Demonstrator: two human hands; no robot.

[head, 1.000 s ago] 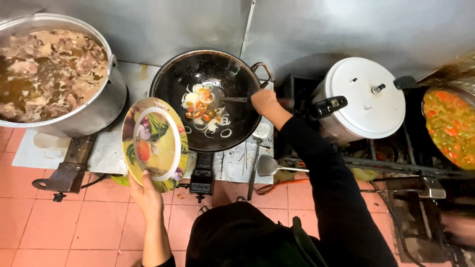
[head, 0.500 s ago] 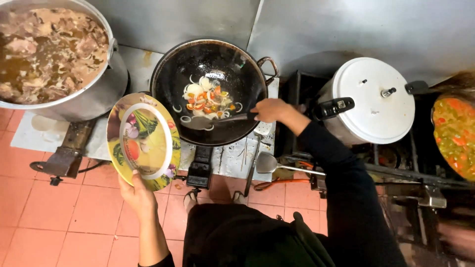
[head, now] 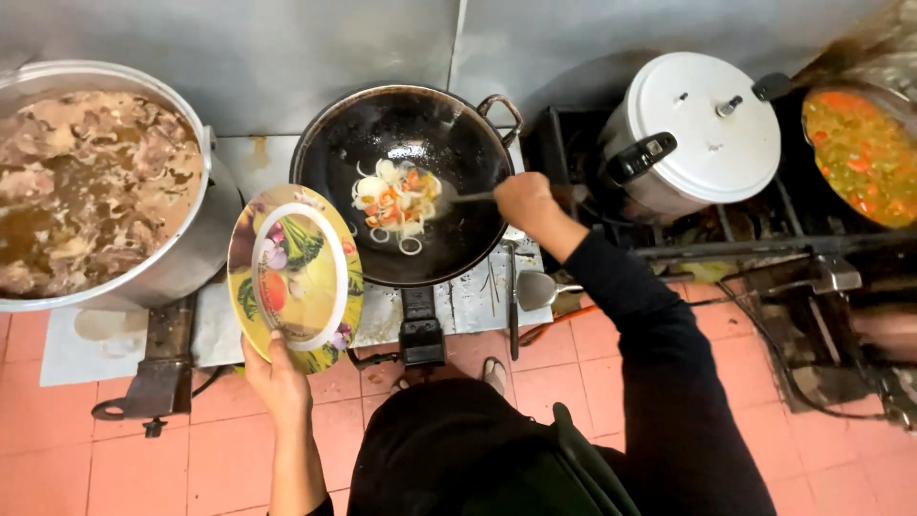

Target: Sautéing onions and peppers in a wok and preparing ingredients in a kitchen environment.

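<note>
Right hand (head: pixel 522 202) clenched around the handle of a metal stirring utensil (head: pixel 465 197), its working end hidden among sliced onion rings and orange vegetable pieces (head: pixel 398 202) in the round black wok (head: pixel 411 182) on the burner. Left hand (head: pixel 274 373) grasps the lower rim of a round yellow-bordered plate printed with vegetables (head: pixel 294 275), tilted, held just left of the wok and overlapping its edge. Large steel stockpot of brown meat broth (head: pixel 91 186) stands at far left. White-lidded pressure cooker (head: pixel 702 129) sits right of the wok. A steel ladle (head: pixel 537 288) lies on the stove edge below the right forearm.
</note>
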